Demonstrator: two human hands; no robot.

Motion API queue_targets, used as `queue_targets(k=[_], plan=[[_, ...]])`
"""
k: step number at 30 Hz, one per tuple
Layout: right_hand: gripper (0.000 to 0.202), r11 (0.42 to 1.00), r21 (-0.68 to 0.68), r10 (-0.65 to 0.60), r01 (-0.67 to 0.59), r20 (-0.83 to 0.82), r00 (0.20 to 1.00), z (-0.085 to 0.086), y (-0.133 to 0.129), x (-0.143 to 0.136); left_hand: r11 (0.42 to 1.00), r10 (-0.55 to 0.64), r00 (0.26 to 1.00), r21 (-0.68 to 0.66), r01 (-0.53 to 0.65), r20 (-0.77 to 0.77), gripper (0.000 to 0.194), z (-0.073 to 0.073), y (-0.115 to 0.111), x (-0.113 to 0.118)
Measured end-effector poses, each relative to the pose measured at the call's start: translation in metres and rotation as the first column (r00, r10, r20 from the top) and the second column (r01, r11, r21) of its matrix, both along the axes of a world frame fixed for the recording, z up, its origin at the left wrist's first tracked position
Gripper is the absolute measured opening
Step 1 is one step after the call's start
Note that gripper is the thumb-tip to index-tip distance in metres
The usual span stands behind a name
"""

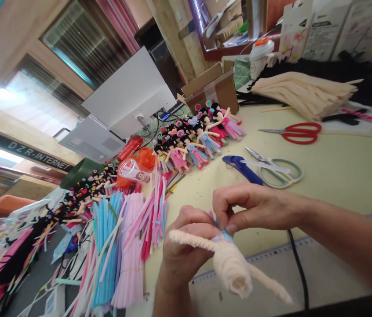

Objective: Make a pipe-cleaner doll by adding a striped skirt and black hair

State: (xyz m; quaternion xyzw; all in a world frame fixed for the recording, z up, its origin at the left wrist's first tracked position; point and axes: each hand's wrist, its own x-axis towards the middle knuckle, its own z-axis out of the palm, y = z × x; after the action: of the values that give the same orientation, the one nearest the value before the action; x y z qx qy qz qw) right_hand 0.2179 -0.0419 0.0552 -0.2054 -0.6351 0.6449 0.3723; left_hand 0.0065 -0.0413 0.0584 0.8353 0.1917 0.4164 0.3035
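A cream fuzzy doll body (234, 268) with two thin arms hangs low in the middle of the head view, its round end toward me. My left hand (186, 246) is closed around the doll's blue and lilac part, below the outstretched arm on the left. On the other side, my right hand (248, 209) pinches at the same blue part with thumb and forefinger, close to my left fingers. What lies between the fingertips is mostly hidden. Just beyond my right hand are a blue glue gun (243, 169) and green-white scissors (280, 174).
Red-handled scissors (301, 133) lie farther back. Finished dolls (192, 143) stand before a cardboard box (210, 90). Bundles of blue stems (107, 246) and lilac stems (129, 259) are at the left. Cream stems (304, 90) lie back right. A black cable (298, 268) crosses the front edge.
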Motion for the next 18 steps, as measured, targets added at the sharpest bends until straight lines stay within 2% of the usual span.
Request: queue_targets(k=[9, 14, 18], plan=[[0.007, 0.992, -0.073, 0.106, -0.104, 0.025, 0.994, 0.0002, 0.0013, 0.0012, 0.997, -0.073, 0.996, 0.005, 0.073, -0.049, 0.014, 0.0062, -0.0018, 0.0043], [0.014, 0.981, -0.189, 0.033, -0.042, -0.051, 0.998, -0.0015, 0.0020, -0.0026, 0.999, -0.040, 0.998, -0.007, 0.040, -0.037, 0.017, 0.0048, -0.0013, 0.0032], [0.010, 0.983, -0.179, -0.051, 0.045, -0.028, 0.998, -0.0034, 0.0023, -0.0049, 1.000, 0.000, 0.999, 0.007, 0.000, -0.035, 0.016, 0.0030, 0.0021, 0.0012]])
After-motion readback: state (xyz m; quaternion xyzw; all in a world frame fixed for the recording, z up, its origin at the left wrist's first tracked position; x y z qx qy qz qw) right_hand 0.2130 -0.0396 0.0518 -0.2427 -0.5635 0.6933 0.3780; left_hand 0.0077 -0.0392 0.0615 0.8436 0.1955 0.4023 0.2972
